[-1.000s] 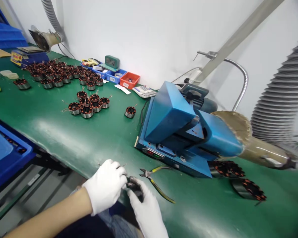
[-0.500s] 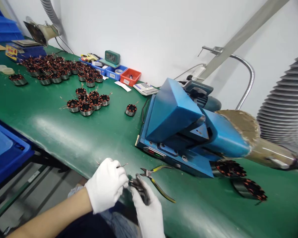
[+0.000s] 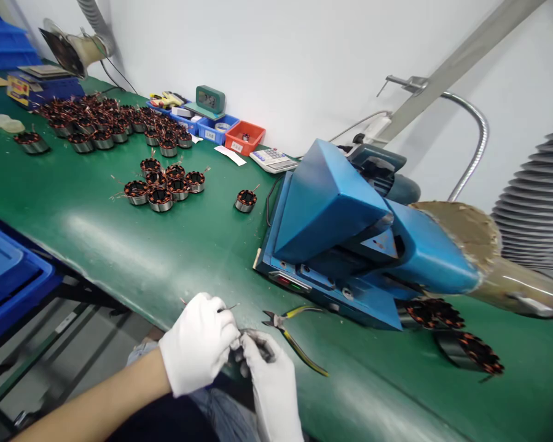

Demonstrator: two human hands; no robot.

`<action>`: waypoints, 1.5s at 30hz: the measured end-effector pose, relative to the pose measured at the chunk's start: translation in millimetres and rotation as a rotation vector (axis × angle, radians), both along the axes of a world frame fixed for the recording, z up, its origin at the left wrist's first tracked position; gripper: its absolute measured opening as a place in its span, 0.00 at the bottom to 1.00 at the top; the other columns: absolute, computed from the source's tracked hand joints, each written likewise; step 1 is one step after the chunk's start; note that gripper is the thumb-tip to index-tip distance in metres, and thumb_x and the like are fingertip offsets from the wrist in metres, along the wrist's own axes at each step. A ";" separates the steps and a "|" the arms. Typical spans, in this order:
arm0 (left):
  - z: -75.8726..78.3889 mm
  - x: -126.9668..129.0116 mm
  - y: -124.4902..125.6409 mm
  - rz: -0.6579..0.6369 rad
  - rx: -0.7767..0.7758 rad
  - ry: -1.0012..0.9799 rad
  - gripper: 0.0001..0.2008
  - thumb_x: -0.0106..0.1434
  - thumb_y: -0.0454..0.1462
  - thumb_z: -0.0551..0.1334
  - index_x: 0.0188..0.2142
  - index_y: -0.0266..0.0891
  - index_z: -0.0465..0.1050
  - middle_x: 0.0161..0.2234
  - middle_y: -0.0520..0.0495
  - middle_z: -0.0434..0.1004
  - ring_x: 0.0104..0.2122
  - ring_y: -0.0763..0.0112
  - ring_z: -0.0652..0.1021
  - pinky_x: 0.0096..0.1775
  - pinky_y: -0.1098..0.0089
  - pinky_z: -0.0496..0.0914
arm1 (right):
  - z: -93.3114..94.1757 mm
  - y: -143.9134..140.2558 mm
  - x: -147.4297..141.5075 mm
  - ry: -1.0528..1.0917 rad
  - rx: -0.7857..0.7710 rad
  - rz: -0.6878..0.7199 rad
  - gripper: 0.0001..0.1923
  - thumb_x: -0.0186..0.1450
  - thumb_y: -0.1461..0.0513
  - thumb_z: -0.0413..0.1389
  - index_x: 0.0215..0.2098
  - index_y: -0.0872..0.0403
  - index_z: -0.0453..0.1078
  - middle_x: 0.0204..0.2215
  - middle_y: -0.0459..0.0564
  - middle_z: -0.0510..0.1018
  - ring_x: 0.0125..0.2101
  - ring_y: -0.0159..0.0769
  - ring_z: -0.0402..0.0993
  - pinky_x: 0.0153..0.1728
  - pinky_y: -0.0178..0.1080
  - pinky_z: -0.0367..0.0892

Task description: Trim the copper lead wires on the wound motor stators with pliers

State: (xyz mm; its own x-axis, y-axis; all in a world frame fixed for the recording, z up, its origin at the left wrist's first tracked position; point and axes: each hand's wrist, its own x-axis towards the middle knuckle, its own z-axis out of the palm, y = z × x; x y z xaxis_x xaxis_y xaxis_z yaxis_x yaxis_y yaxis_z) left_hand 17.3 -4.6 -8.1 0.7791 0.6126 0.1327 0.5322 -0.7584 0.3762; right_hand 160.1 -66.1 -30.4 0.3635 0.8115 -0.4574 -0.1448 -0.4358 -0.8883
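Observation:
My left hand (image 3: 200,345), in a white glove, is closed over a motor stator that it almost wholly hides. Thin wire ends (image 3: 234,306) stick out past its knuckles. Against its fingertips, my gloved right hand (image 3: 270,368) is closed in a pinch, its fingertips dark with grime. What lies between those fingers is too small and covered to make out. Just beyond the right hand, yellow-and-black handled cutting pliers (image 3: 283,319) lie spread on the green table (image 3: 198,245).
A blue machine (image 3: 332,215) with an extraction duct stands ahead to the right, stators (image 3: 470,351) beside it. A small stator group (image 3: 160,199) and one lone stator (image 3: 246,201) sit farther back. Behind are a large stator cluster (image 3: 104,140), a red bin (image 3: 244,136) and a calculator (image 3: 273,161).
My right fingers have turned and closed in against the left fingertips; the dark blurred shape at them shows less. My left hand has hardly moved. The view has shifted slightly.

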 end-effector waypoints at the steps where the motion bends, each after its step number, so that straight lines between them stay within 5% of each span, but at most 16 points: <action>1: -0.8 0.0 -0.3 0.001 -0.002 0.006 0.04 0.62 0.34 0.55 0.33 0.39 0.67 0.33 0.46 0.71 0.34 0.62 0.67 0.37 0.59 0.59 | 0.8 -0.1 -2.3 0.034 -0.020 -0.003 0.13 0.52 0.54 0.63 0.24 0.56 0.73 0.15 0.43 0.73 0.13 0.26 0.63 0.14 0.30 0.57; 4: 0.4 -0.6 -0.9 0.010 -0.010 0.014 0.03 0.62 0.34 0.55 0.33 0.38 0.67 0.34 0.46 0.71 0.36 0.61 0.67 0.38 0.59 0.59 | 2.5 -2.8 -6.8 0.133 -0.075 0.003 0.19 0.50 0.49 0.64 0.21 0.57 0.70 0.10 0.42 0.69 0.08 0.23 0.55 0.09 0.29 0.50; 7: 4.0 -1.4 -1.3 0.019 0.003 0.037 0.03 0.61 0.32 0.55 0.33 0.39 0.66 0.34 0.47 0.71 0.36 0.61 0.67 0.38 0.58 0.59 | 1.9 -7.3 -5.2 0.108 -0.083 -0.030 0.18 0.48 0.50 0.65 0.22 0.57 0.72 0.10 0.45 0.72 0.08 0.27 0.59 0.09 0.31 0.55; 10: 5.3 -1.7 -1.0 0.002 -0.013 0.038 0.04 0.61 0.32 0.54 0.34 0.40 0.66 0.34 0.48 0.71 0.35 0.61 0.67 0.37 0.59 0.59 | -3.2 -10.8 2.6 -0.143 0.065 -0.063 0.13 0.50 0.55 0.64 0.31 0.55 0.78 0.26 0.53 0.83 0.23 0.40 0.78 0.25 0.37 0.74; 12: 4.9 -1.5 -0.3 -0.003 -0.028 0.017 0.03 0.61 0.32 0.55 0.34 0.40 0.66 0.34 0.49 0.71 0.35 0.62 0.67 0.37 0.59 0.59 | -7.2 -11.4 9.3 -0.334 0.233 0.036 0.11 0.54 0.59 0.62 0.36 0.52 0.79 0.37 0.54 0.83 0.37 0.44 0.80 0.41 0.42 0.74; 16: 3.5 -0.8 1.7 0.001 -0.004 -0.007 0.02 0.62 0.34 0.55 0.34 0.40 0.66 0.34 0.48 0.71 0.35 0.62 0.67 0.37 0.59 0.59 | -6.2 -7.3 15.4 -0.588 0.417 0.279 0.12 0.60 0.60 0.56 0.40 0.49 0.78 0.40 0.55 0.82 0.42 0.46 0.77 0.47 0.48 0.69; 18: 2.9 -1.3 2.4 -0.017 0.010 -0.010 0.02 0.61 0.34 0.56 0.33 0.41 0.66 0.33 0.49 0.71 0.34 0.63 0.67 0.35 0.59 0.59 | -0.1 -3.5 12.4 -0.534 0.288 0.312 0.11 0.60 0.56 0.55 0.33 0.52 0.77 0.34 0.55 0.81 0.38 0.46 0.76 0.43 0.47 0.69; 21: 2.8 -2.6 3.0 -0.057 0.033 0.017 0.01 0.59 0.34 0.58 0.32 0.41 0.65 0.32 0.49 0.71 0.34 0.63 0.67 0.35 0.60 0.59 | 11.1 3.1 7.2 -0.218 0.004 0.396 0.19 0.62 0.50 0.49 0.22 0.53 0.66 0.18 0.49 0.73 0.20 0.38 0.71 0.23 0.39 0.68; 23: 3.3 -3.5 3.4 -0.078 0.032 0.029 0.01 0.59 0.34 0.58 0.32 0.40 0.65 0.33 0.49 0.71 0.35 0.63 0.67 0.36 0.60 0.59 | 17.5 7.1 9.0 -0.059 -0.080 0.492 0.21 0.62 0.48 0.45 0.20 0.52 0.62 0.12 0.45 0.68 0.12 0.35 0.65 0.13 0.36 0.60; 25: 4.1 -4.1 3.8 -0.084 0.022 0.023 0.01 0.58 0.34 0.58 0.32 0.40 0.66 0.33 0.49 0.71 0.35 0.63 0.67 0.37 0.60 0.60 | 22.6 9.7 16.2 -0.030 -0.093 0.555 0.18 0.59 0.49 0.51 0.20 0.53 0.64 0.12 0.46 0.70 0.13 0.35 0.65 0.13 0.35 0.60; 28: 5.6 -4.2 4.5 -0.078 0.025 0.019 0.02 0.58 0.33 0.58 0.32 0.41 0.66 0.32 0.50 0.71 0.35 0.64 0.67 0.36 0.60 0.59 | 27.0 9.7 29.0 -0.291 0.039 0.567 0.07 0.54 0.57 0.60 0.28 0.53 0.72 0.25 0.51 0.78 0.26 0.39 0.72 0.29 0.39 0.67; 31: 6.8 -4.0 4.8 -0.078 0.029 0.028 0.01 0.59 0.33 0.58 0.32 0.41 0.67 0.32 0.50 0.70 0.34 0.64 0.67 0.35 0.61 0.59 | 26.4 6.2 31.3 -0.652 0.314 0.556 0.08 0.59 0.58 0.55 0.33 0.51 0.74 0.29 0.54 0.78 0.31 0.43 0.71 0.37 0.44 0.65; 35: 6.9 -4.3 4.2 -0.082 0.058 0.041 0.02 0.59 0.35 0.59 0.31 0.40 0.66 0.32 0.49 0.71 0.35 0.63 0.67 0.36 0.60 0.59 | 21.7 3.5 17.9 -0.129 0.041 0.481 0.17 0.60 0.51 0.52 0.19 0.51 0.62 0.15 0.45 0.66 0.19 0.33 0.62 0.23 0.36 0.60; 38: 6.4 -4.7 4.1 -0.078 0.061 0.025 0.02 0.58 0.34 0.59 0.31 0.40 0.65 0.32 0.50 0.71 0.35 0.62 0.68 0.35 0.60 0.59 | 20.9 5.5 14.3 0.192 -0.155 0.525 0.18 0.60 0.48 0.48 0.19 0.50 0.58 0.11 0.40 0.60 0.11 0.30 0.55 0.14 0.34 0.52; 41: 6.4 -4.5 5.1 -0.077 0.047 -0.016 0.02 0.58 0.33 0.58 0.30 0.40 0.65 0.31 0.50 0.71 0.33 0.63 0.67 0.33 0.61 0.58 | 23.7 6.5 20.6 -0.043 -0.109 0.556 0.11 0.55 0.54 0.57 0.24 0.53 0.67 0.16 0.46 0.71 0.17 0.33 0.65 0.20 0.35 0.59; 45: 6.5 -3.6 5.8 -0.072 0.020 -0.043 0.01 0.60 0.34 0.57 0.31 0.40 0.66 0.31 0.49 0.71 0.34 0.63 0.68 0.36 0.61 0.59 | 24.7 3.0 22.1 -0.492 0.160 0.422 0.09 0.54 0.56 0.59 0.31 0.52 0.74 0.25 0.51 0.76 0.29 0.40 0.69 0.35 0.42 0.63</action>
